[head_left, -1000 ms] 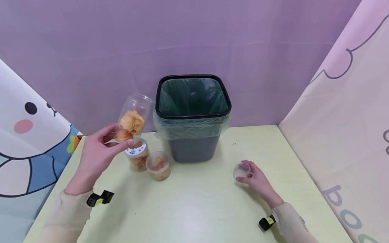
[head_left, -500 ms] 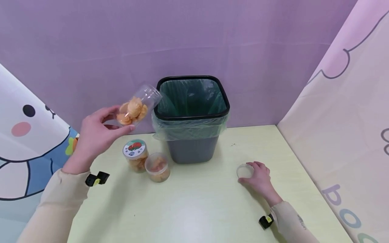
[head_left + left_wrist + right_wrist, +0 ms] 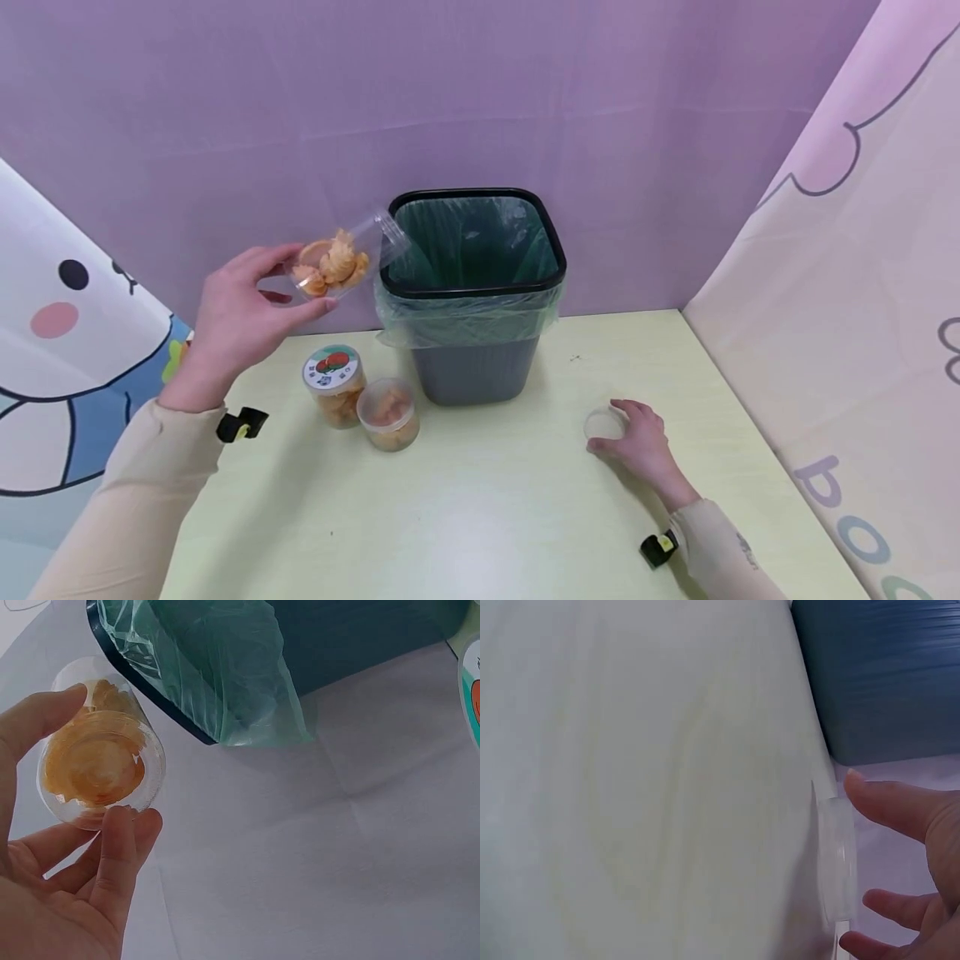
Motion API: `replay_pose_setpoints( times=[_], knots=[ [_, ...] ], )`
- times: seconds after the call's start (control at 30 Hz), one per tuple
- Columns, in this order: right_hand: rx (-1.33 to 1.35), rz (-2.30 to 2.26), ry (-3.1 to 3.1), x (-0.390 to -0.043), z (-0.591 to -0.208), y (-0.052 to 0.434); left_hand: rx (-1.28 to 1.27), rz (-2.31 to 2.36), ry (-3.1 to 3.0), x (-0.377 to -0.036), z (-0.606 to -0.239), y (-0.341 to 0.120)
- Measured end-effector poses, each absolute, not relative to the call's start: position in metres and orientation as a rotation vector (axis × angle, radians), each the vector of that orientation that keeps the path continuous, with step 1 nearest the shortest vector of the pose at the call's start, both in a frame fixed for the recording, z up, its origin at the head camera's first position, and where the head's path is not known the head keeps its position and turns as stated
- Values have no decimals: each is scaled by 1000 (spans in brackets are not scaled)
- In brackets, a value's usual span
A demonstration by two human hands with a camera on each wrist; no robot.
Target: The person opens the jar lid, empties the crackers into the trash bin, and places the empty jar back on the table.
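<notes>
Head view shows the left hand (image 3: 240, 312) gripping a clear plastic jar of orange snacks (image 3: 337, 260), tipped on its side with its open mouth at the rim of the black bin lined with a green bag (image 3: 476, 287). The snacks remain inside the jar; none can be seen in the bin. The right hand (image 3: 637, 442) rests on the pale green worktop (image 3: 487, 517), fingers curled round a clear round lid (image 3: 603, 423). Two more snack jars (image 3: 360, 400), both lidded, stand untouched just left of the bin.
</notes>
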State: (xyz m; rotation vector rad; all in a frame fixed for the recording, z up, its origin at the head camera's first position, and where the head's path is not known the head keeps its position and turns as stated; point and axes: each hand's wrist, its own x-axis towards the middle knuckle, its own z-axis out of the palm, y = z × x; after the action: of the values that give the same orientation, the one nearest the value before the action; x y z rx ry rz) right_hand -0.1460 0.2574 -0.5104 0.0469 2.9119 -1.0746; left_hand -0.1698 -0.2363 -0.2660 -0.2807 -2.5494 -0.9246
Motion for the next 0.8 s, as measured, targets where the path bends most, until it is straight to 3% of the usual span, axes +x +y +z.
replay_pose_setpoints(
  times=[0.8],
  knots=[
    [-14,-1328,2835,-142,-501,255,-585,-333,-2228,-179,-249,-223]
  ],
)
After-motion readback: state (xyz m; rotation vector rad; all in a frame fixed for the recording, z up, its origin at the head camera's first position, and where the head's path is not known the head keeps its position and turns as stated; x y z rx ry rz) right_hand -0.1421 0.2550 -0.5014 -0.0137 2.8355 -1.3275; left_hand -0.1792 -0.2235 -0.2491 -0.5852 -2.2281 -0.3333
